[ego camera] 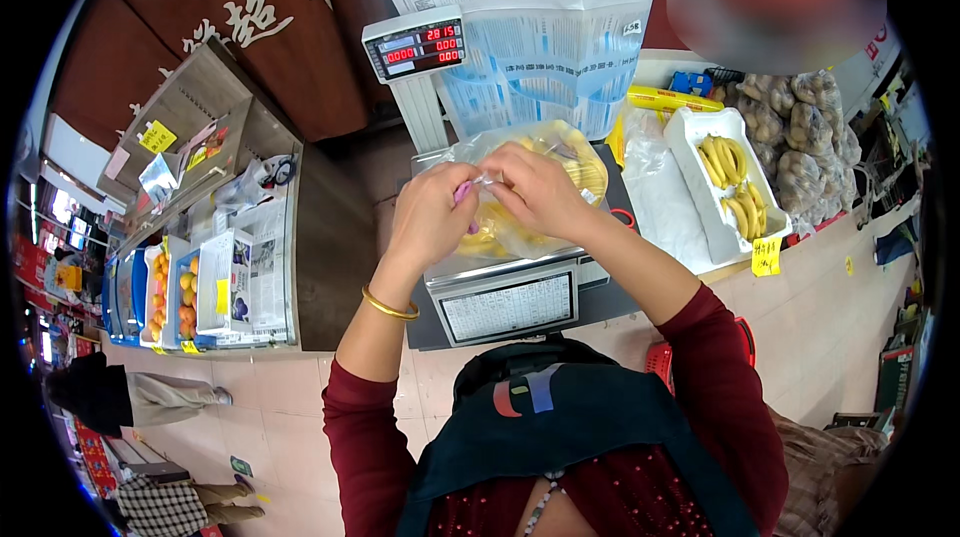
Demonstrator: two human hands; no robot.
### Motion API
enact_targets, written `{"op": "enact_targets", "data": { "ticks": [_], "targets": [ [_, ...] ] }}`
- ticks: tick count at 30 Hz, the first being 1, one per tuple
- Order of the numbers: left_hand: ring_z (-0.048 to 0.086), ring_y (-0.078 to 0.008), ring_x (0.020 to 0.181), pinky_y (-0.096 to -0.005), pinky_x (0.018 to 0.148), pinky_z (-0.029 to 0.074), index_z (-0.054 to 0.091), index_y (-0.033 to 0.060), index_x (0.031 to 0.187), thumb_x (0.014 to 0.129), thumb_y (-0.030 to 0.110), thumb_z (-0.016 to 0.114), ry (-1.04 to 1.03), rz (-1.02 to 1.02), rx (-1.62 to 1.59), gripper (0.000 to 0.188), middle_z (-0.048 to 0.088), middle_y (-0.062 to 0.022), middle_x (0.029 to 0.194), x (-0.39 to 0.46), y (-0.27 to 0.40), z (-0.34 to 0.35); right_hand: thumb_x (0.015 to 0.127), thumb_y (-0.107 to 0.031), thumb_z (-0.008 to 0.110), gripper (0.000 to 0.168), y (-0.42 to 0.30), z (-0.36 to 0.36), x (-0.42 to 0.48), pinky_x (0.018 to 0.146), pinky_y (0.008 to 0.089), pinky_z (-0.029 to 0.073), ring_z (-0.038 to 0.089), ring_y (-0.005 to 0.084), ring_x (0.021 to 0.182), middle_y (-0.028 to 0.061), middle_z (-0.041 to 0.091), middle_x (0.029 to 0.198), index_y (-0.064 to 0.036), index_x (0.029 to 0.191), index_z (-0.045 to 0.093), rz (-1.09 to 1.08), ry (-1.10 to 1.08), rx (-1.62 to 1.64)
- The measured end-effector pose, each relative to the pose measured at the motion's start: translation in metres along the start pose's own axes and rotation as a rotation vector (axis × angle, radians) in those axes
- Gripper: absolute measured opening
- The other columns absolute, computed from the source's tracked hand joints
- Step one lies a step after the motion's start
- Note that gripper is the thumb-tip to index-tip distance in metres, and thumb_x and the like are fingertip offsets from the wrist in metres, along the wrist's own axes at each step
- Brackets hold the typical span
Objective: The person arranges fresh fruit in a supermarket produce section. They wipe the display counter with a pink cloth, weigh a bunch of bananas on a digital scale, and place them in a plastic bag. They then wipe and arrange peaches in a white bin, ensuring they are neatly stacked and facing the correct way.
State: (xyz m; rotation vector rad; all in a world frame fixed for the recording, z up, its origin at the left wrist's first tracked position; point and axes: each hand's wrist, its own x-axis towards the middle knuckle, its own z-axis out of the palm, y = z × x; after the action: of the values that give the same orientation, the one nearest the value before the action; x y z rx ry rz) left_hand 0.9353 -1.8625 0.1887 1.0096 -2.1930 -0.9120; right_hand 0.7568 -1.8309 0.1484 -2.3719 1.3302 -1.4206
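Observation:
A clear plastic bag (525,243) with yellow bananas (585,166) inside lies on the platter of an electronic scale (442,274). My left hand (429,218) is closed around a small pink object (463,193), perhaps a strip or tie. Its fingertips meet those of my right hand (538,188) at the gathered neck of the bag. Between thumb and fingers, my right hand pinches that clear plastic. My hands hide part of the bag and the platter. The scale's raised display (414,48) shows lit red digits behind the bag.
To the right, a white foam tray (679,132) holds banana bunches, beside bagged round produce (802,128) and a yellow roll box (675,99). Red scissor handles (624,218) lie near the scale. A shelf unit (337,237) stands left. People (169,398) are on the floor beyond.

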Motion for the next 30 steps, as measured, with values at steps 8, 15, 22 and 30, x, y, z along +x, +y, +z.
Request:
{"op": "enact_targets", "data": {
  "ticks": [8,15,22,30],
  "targets": [
    [0.061,-0.0101,0.067,-0.0237,0.056,0.05,0.054,0.0022,0.12,0.086,0.005,0.058,0.098,0.007,-0.25,0.034,0.061,-0.0076,0.102,-0.007,-0.025,-0.012,0.084,-0.008,0.057,0.013,0.023,0.008,-0.003,0.06,0.0335,0.045,0.054,0.0146,0.066,0.009,0.06,0.076,-0.002,0.095,0.059,0.537,-0.075,0.406],
    [0.055,-0.0153,0.074,-0.0251,0.062,0.047,0.042,0.0102,0.132,0.086,0.068,0.041,-0.279,-0.572,-1.138,0.074,0.06,-0.0082,0.104,-0.054,-0.165,0.029,0.076,-0.014,0.062,0.012,-0.035,0.014,0.041,0.065,0.0374,0.047,0.063,0.0228,0.075,0.0127,0.063,0.073,-0.003,0.082,0.063,0.624,0.087,0.323],
    [0.05,-0.0131,0.058,-0.0244,0.049,0.041,0.05,0.0129,0.118,0.083,0.073,0.041,-0.041,-0.598,-1.058,0.07,0.057,-0.0018,0.078,-0.039,-0.09,0.055,0.077,-0.011,0.059,0.008,-0.121,-0.071,0.01,0.066,0.0365,0.048,0.062,0.0256,0.072,0.0131,0.061,0.071,-0.006,0.084,0.061,0.646,0.488,0.436],
    [0.057,-0.0165,0.067,-0.0227,0.058,0.047,0.042,0.0068,0.13,0.094,0.051,0.045,-0.6,-0.485,-0.988,0.057,0.06,-0.0133,0.092,-0.028,0.01,0.104,0.08,-0.017,0.059,0.02,-0.131,-0.2,-0.043,0.058,0.0272,0.044,0.054,0.0117,0.066,0.0027,0.057,0.07,-0.003,0.093,0.066,0.717,0.796,0.374]
  ]
}}
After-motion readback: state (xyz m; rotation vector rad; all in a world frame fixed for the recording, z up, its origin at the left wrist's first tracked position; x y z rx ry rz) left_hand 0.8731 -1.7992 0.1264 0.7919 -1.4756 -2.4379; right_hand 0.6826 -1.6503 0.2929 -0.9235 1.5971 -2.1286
